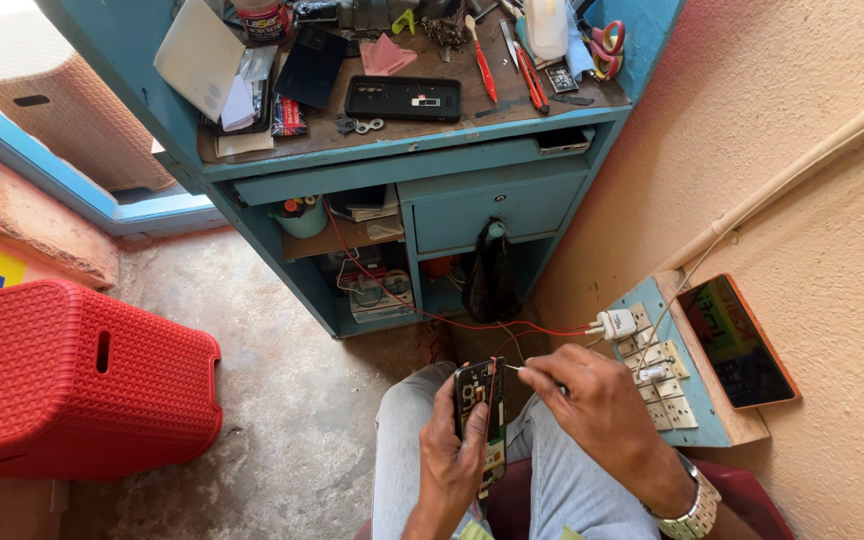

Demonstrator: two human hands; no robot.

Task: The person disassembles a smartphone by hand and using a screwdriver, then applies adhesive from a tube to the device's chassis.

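Over the lap, left hand (455,450) gripping opened phone (480,405), right hand (602,405) pinching screwdriver (524,370)

Glossy plastic is shining on the red stool (62,375); the desk (472,165) is showing matt painted wood, the floor (292,350) rough concrete.

The left hand (455,455) covers the lower half of the opened phone (481,405) near the bottom centre. The tip of the thin tool (522,370) in the right hand (602,410) is too small to identify. The red stool (72,380) is cut off by the left frame edge. The items under the blue desk (402,160) sit in shadow, indistinct.
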